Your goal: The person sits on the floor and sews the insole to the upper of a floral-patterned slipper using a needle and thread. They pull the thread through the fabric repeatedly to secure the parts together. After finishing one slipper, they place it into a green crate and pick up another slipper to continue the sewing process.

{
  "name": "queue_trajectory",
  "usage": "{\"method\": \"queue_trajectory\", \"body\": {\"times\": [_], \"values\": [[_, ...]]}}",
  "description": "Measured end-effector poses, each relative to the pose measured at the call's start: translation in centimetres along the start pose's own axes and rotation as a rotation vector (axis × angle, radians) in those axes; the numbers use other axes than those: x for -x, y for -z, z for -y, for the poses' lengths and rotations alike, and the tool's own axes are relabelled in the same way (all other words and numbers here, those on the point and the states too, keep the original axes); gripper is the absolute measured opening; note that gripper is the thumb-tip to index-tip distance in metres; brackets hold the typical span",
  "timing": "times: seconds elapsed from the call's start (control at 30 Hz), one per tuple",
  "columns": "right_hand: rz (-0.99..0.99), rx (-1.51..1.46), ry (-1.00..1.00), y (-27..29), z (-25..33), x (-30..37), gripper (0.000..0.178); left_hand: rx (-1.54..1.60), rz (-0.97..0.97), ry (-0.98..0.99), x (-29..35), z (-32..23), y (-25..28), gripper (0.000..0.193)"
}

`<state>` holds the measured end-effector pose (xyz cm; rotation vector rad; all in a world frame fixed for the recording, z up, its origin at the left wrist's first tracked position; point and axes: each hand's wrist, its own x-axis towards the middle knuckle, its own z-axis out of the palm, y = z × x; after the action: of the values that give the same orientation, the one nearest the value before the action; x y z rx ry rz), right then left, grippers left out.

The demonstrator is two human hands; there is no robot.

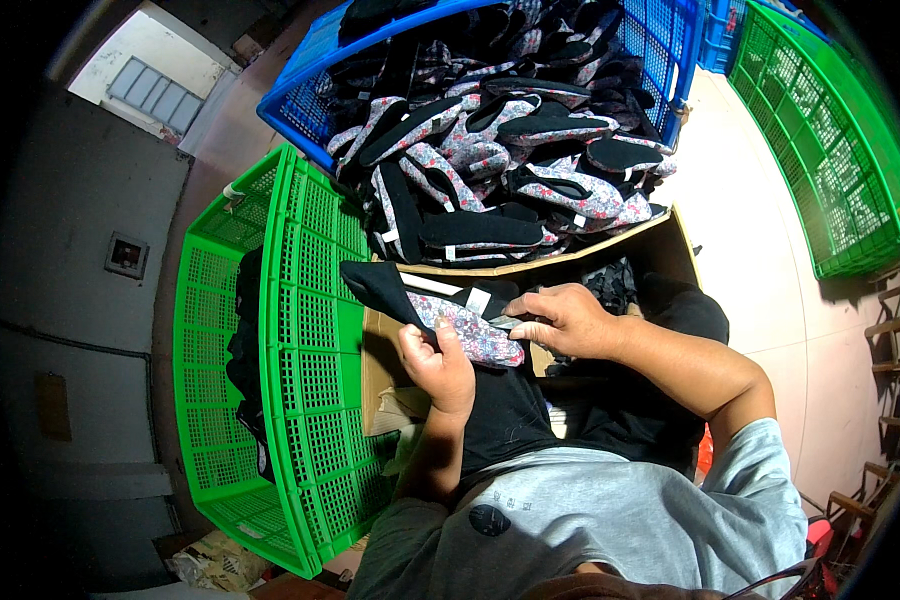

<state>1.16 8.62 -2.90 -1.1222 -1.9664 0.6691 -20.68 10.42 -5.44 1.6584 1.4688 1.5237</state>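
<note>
My left hand (pixel 438 368) is closed on a slipper (pixel 482 342) with a grey and red floral upper and black lining. The slipper lies tilted above my lap, its rounded end toward my right hand. A small white tag (pixel 478 300) sticks up from its far edge. My right hand (pixel 567 320) pinches a small grey metal tool, perhaps thread snips (pixel 506 323), against that edge. The tool is mostly hidden by the fingers.
A blue crate (pixel 305 95) piled with floral slippers (pixel 470 190) stands ahead, above a cardboard box (pixel 530 264). Green crates (pixel 315 340) stand close on my left, with dark items inside one. Another green crate (pixel 820 150) is at far right, near wooden slats (pixel 890 365).
</note>
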Motion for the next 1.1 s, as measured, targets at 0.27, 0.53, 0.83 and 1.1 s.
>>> {"method": "queue_trajectory", "body": {"times": [0.27,0.53,0.83,1.1], "values": [[-0.003,-0.048,-0.002,0.01,-0.03,0.0,0.029,0.009,-0.002,-0.018,-0.06,-0.46,-0.09,0.012],[0.001,-0.057,0.004,-0.01,-0.16,0.03,0.028,0.026,-0.002,0.007,-0.02,-0.65,-0.11,0.011],[0.024,-0.094,-0.046,0.01,-0.15,0.06,0.025,0.029,-0.003,0.01,-0.03,-0.52,-0.12,0.01],[-0.162,-0.494,-0.252,-0.46,-0.77,0.15,0.032,-0.019,-0.006,0.011,-0.01,-0.73,-0.01,0.014]]}}
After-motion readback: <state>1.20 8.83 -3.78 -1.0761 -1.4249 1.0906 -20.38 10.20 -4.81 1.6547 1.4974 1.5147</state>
